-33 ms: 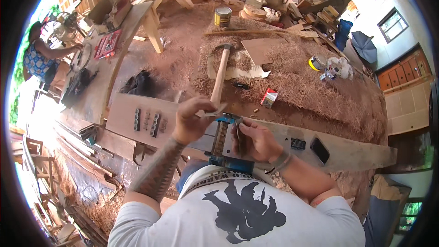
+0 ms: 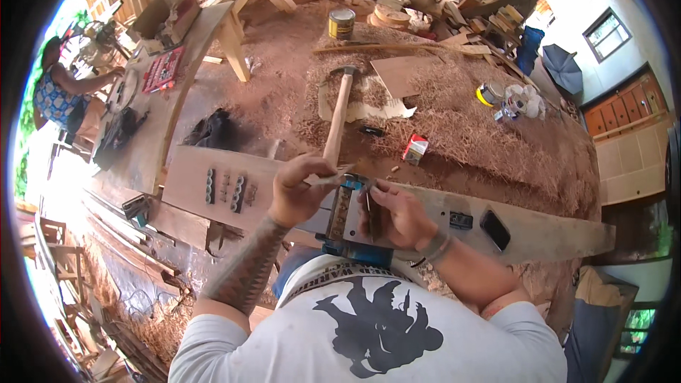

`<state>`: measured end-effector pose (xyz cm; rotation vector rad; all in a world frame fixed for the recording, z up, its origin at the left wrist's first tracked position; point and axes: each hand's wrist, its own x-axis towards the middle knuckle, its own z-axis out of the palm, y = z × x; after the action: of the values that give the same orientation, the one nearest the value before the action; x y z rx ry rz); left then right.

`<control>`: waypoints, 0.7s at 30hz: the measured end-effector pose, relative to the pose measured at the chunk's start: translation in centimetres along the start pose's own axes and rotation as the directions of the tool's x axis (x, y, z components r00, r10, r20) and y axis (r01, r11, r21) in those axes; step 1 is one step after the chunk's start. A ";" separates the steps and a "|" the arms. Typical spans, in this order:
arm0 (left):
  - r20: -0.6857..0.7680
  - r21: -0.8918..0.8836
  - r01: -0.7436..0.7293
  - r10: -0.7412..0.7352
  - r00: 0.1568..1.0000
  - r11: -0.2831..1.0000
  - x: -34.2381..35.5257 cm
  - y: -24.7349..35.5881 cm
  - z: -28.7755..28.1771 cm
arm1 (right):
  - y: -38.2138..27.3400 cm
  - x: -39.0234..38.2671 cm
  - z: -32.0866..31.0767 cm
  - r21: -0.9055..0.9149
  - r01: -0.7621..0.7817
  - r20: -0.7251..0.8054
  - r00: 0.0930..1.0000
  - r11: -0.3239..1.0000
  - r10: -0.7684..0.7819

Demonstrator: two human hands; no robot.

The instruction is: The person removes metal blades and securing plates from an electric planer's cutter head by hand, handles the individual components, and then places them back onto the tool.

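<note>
My left hand (image 2: 301,186) is closed in a pinch on a thin pale piece (image 2: 333,177) whose kind I cannot make out. Held upright in my closed right hand (image 2: 403,211) is a thin, dark, flat blade-like piece (image 2: 369,214). Between and below both hands, a blue power planer (image 2: 358,252) lies bottom up on the wooden board, its cutter drum (image 2: 340,214) exposed. Left of it on the board are dark lobed metal bars (image 2: 237,193) and small bolts (image 2: 225,188). To the right lie a small black part (image 2: 461,220) and a black phone (image 2: 494,230).
A hammer (image 2: 340,108) is just beyond the board, its handle toward me. Shavings cover the ground, with a red-and-white box (image 2: 416,148) and a can (image 2: 342,23). Another person (image 2: 64,99) sits at the workbench (image 2: 186,85) on the left.
The whole view shifts slightly. My left hand and the pale piece have moved a little closer to my right hand; both hands keep their holds.
</note>
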<state>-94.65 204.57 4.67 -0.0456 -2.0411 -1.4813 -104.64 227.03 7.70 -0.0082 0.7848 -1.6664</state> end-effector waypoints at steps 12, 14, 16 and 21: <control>0.301 -0.167 -0.071 0.119 0.946 0.984 -2.5 0.8 1.2 | 0.4 0.2 -1.1 -0.061 0.189 -0.115 0.974 0.980 -0.195; 0.336 -0.183 -0.050 0.110 0.935 0.982 -2.6 0.8 1.0 | 0.3 0.3 -0.8 -0.063 0.182 -0.164 0.968 0.981 -0.190; 0.374 -0.185 -0.071 0.137 0.917 0.980 -2.6 0.8 0.8 | 0.3 0.3 -0.6 -0.067 0.171 -0.214 0.960 0.983 -0.182; 0.489 -0.390 0.483 -0.269 0.830 0.784 -2.3 0.9 0.6 | 0.6 0.5 -1.1 -0.160 0.266 -0.237 0.924 0.950 -0.299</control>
<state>-92.76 206.19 4.21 -0.1683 -1.9864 -2.4240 -104.69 227.08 6.32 0.0093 1.1294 -1.9137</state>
